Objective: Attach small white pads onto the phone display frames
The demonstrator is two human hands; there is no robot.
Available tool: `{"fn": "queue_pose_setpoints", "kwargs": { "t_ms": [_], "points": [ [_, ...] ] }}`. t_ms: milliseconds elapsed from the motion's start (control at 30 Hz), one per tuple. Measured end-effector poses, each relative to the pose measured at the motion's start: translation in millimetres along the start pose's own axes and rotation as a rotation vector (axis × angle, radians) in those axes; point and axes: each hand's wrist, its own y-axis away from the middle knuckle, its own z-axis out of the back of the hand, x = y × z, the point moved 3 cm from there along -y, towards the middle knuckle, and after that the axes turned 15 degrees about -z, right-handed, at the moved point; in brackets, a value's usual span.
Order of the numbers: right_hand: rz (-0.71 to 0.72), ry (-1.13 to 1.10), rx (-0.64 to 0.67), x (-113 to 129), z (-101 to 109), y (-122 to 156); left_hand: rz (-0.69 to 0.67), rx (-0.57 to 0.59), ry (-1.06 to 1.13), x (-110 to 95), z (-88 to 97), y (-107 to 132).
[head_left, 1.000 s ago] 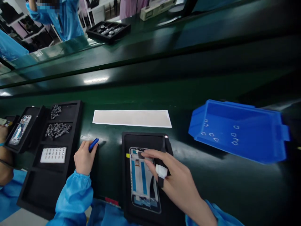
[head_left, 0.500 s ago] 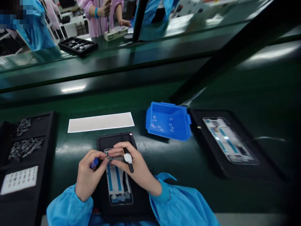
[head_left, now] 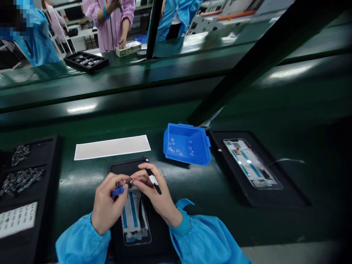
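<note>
My left hand (head_left: 106, 205) grips a small blue tool (head_left: 117, 190) and pinches a tiny part (head_left: 129, 181) at its fingertips. My right hand (head_left: 154, 192) meets it there, pinching the same tiny part while a black stylus with a white band (head_left: 153, 180) lies between its fingers. Both hands hover over a phone frame (head_left: 134, 220) with blue strips, which lies in a black fixture (head_left: 121, 168) in front of me.
A blue bin (head_left: 187, 146) with several small white parts sits beyond the fixture. A second phone frame (head_left: 251, 163) lies in a black tray on the right. A white strip (head_left: 112, 147) lies on the green belt. A black parts tray (head_left: 20, 179) stands left. Other people work across the line.
My left hand came over from beside the parts tray to meet my right hand above the phone frame. My view swung right, bringing the second phone frame into sight.
</note>
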Motion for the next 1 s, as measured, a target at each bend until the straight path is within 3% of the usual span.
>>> {"fn": "queue_pose_setpoints", "kwargs": {
  "t_ms": [100,233,300,433,533,633,767,1000],
  "points": [
    [-0.068,-0.123,0.035,-2,2,-4,0.012,-0.127,0.065,4,3.8,-1],
    [-0.14,-0.213,0.078,-3,3,-8,-0.047,-0.466,0.039,13,17.7,3],
    [-0.156,-0.201,0.095,-3,2,-8,0.004,-0.545,0.066,21,22.9,7],
    [-0.174,-0.16,0.123,-2,0,-6,0.189,-0.504,0.289,35,26.1,15],
    [-0.195,-0.149,0.109,-3,0,-6,0.216,-0.42,0.347,32,27.0,14],
    [-0.212,-0.164,0.089,-5,1,-8,0.156,-0.332,0.293,23,26.6,7],
    [-0.22,-0.181,0.08,-8,2,-9,-0.038,-0.244,0.153,12,23.1,3],
    [-0.208,-0.154,0.061,-9,4,-9,-0.09,-0.158,0.022,11,16.5,5]
  ]
}}
